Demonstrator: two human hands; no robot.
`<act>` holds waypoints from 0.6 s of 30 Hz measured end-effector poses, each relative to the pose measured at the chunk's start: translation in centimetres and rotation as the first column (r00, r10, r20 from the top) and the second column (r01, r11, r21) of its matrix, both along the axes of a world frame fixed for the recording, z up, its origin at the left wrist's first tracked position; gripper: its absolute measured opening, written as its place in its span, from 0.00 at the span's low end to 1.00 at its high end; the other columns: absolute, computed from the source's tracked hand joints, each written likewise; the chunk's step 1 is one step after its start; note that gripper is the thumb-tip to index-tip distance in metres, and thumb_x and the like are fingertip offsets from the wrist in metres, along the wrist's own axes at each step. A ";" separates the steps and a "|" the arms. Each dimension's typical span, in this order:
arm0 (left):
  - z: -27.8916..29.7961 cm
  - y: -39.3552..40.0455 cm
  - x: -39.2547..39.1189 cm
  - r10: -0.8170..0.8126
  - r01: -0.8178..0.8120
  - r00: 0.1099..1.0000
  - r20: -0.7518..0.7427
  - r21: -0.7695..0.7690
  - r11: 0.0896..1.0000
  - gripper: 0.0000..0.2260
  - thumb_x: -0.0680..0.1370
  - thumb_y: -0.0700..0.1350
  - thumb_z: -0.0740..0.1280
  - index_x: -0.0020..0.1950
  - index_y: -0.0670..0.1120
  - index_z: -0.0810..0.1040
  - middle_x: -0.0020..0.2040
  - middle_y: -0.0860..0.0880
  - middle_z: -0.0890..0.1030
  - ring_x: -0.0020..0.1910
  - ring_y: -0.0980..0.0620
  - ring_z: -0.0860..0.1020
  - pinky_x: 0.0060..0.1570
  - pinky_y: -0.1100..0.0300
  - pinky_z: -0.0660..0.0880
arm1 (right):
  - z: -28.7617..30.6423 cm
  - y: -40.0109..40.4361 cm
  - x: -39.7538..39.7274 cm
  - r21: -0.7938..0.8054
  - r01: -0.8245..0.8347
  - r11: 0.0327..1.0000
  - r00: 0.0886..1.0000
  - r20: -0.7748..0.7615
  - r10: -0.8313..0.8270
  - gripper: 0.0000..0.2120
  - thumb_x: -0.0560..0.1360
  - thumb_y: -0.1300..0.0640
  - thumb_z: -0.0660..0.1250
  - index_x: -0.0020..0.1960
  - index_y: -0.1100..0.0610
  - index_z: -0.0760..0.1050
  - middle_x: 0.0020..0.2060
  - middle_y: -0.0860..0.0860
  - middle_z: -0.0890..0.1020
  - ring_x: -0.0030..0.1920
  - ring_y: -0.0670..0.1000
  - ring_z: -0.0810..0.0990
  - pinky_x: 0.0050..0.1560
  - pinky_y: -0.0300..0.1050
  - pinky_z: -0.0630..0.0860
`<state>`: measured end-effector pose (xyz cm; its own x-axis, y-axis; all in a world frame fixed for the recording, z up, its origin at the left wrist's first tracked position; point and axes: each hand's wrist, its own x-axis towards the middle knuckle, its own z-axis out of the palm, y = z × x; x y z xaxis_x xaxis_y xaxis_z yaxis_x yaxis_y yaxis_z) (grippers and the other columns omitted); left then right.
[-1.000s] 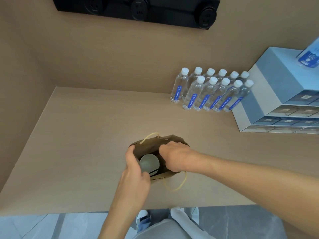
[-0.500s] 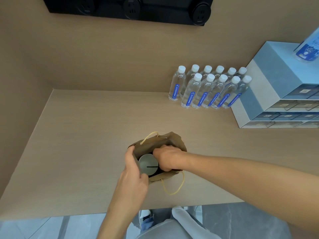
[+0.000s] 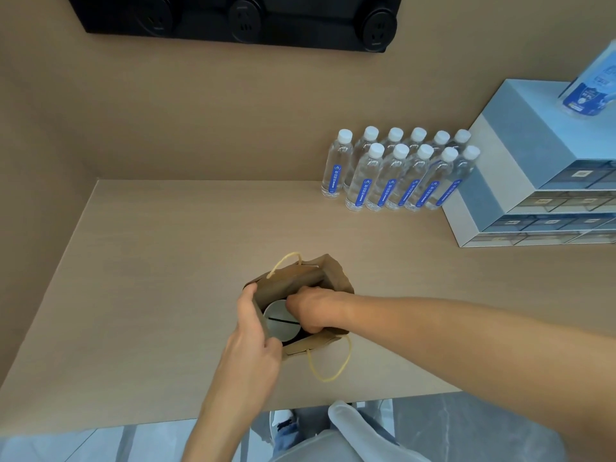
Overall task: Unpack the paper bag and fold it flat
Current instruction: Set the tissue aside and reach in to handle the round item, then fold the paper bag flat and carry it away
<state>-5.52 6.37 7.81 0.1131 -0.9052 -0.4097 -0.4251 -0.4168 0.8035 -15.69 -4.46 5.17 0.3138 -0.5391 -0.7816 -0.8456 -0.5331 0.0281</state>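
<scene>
A brown paper bag point(image 3: 328, 276) stands open on the pale wooden table point(image 3: 150, 278), near its front edge, with one yellowish cord handle point(image 3: 286, 261) arching up at the far side and the other cord handle point(image 3: 333, 368) drooping onto the table at the near side. Inside the bag sits a round grey cup lid point(image 3: 280, 323) with a dark slit across it; what lies under the lid is hidden. The left hand point(image 3: 253, 338) pinches the bag's left wall, thumb inside and fingers outside, clamped on the paper. The right hand point(image 3: 315, 311) reaches into the bag's mouth, its fingers curled down around the lidded cup's right side; whether they grip it firmly cannot be told. At the table's back right stand two rows of water bottles point(image 3: 400, 175) with white caps and blue labels, just beside a stack of blue-grey drawer boxes point(image 3: 533, 181).
</scene>
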 end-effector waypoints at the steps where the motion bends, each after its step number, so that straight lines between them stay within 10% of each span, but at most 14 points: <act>1: 0.0 0.0 0.0 -0.004 0.004 1.000 0.004 0.001 1.000 0.34 0.76 0.35 0.56 0.73 0.64 0.48 0.46 0.50 0.77 0.45 0.44 0.80 0.51 0.43 0.78 | 0.2 0.0 0.0 -0.004 -0.011 1.000 1.000 -0.010 0.011 0.14 0.74 0.68 0.66 0.60 0.64 0.75 0.42 0.58 0.78 0.38 0.55 0.75 0.26 0.44 0.70; 6: -0.1 -0.3 0.1 -0.014 0.014 1.000 0.022 0.015 1.000 0.33 0.76 0.37 0.56 0.73 0.65 0.48 0.43 0.49 0.77 0.37 0.48 0.78 0.36 0.52 0.74 | 2.5 -0.3 -0.4 0.008 -0.045 0.999 0.999 0.020 0.045 0.11 0.75 0.69 0.65 0.56 0.65 0.75 0.53 0.61 0.80 0.39 0.57 0.77 0.24 0.42 0.69; 10: 0.1 -0.6 0.5 -0.005 0.005 1.000 0.006 0.017 1.000 0.34 0.76 0.37 0.57 0.71 0.67 0.48 0.52 0.46 0.78 0.42 0.50 0.80 0.41 0.54 0.76 | 6.6 -0.4 -2.0 0.115 0.090 0.989 0.909 0.396 -0.129 0.09 0.77 0.59 0.63 0.53 0.62 0.79 0.44 0.58 0.85 0.41 0.55 0.84 0.42 0.46 0.82; 14: -0.3 -1.0 1.2 -0.010 0.009 1.000 -0.021 -0.033 0.999 0.33 0.76 0.37 0.57 0.72 0.65 0.51 0.55 0.47 0.78 0.47 0.47 0.80 0.51 0.49 0.78 | 10.2 0.6 -7.2 0.595 0.307 0.743 0.259 0.699 -0.667 0.09 0.79 0.60 0.63 0.54 0.64 0.80 0.42 0.59 0.85 0.37 0.46 0.83 0.36 0.36 0.78; 18: -0.3 -1.1 2.1 0.038 -0.059 0.987 -0.159 -0.134 0.989 0.26 0.81 0.43 0.60 0.65 0.74 0.60 0.57 0.62 0.76 0.43 0.50 0.82 0.47 0.49 0.84 | 7.3 2.7 -11.1 0.763 0.441 0.471 -0.348 0.630 -0.694 0.10 0.80 0.62 0.60 0.50 0.66 0.80 0.40 0.60 0.82 0.30 0.52 0.77 0.29 0.41 0.72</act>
<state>-3.40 5.30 7.53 0.1029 -0.9491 -0.2978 -0.2729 -0.3148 0.9091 -26.79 -1.74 12.45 0.2994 -0.8970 -0.3252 0.0357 0.3511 -0.9357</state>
